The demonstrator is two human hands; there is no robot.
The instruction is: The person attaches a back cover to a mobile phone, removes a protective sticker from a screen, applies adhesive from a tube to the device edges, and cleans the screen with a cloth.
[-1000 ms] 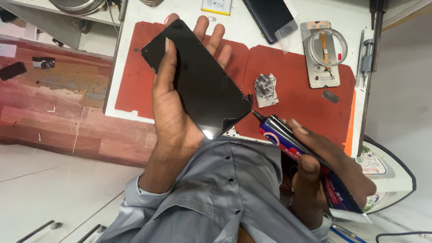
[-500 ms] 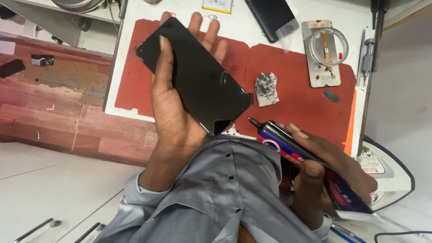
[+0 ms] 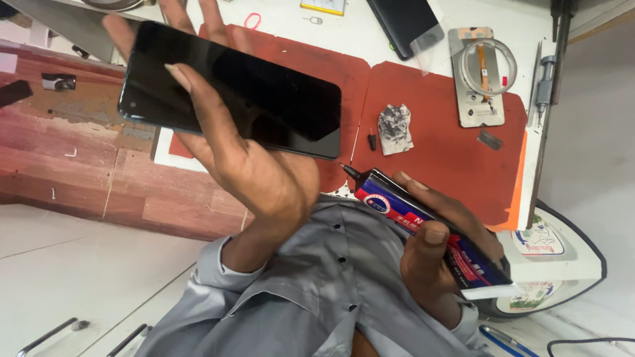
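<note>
Biggest thing in view is the white bench, mostly covered by two red work mats laid side by side, probably so small parts stay put and the top is spared. Beside it runs a worn wood-look panel, with pale floor tiles lower in the frame, so a small repair corner is suggested.

A dark smartphone is held up off the mat by the left hand: the thumb is laid across the glass and the other fingers are spread behind it, so it's gripped flat, screen toward the camera, with its edges left exposed. That way the rim can be looked over or reached.

A glue tube with a black nozzle is clenched in the right hand, fingers wrapped round the body, tip aimed up toward the phone's lower edge but not touching it.

Parked on the bench: a second dark phone, a grey plate with a coiled ribbon cable, a crumpled foil scrap, a metal screwdriver, and a tiny pink rubber band.
</note>
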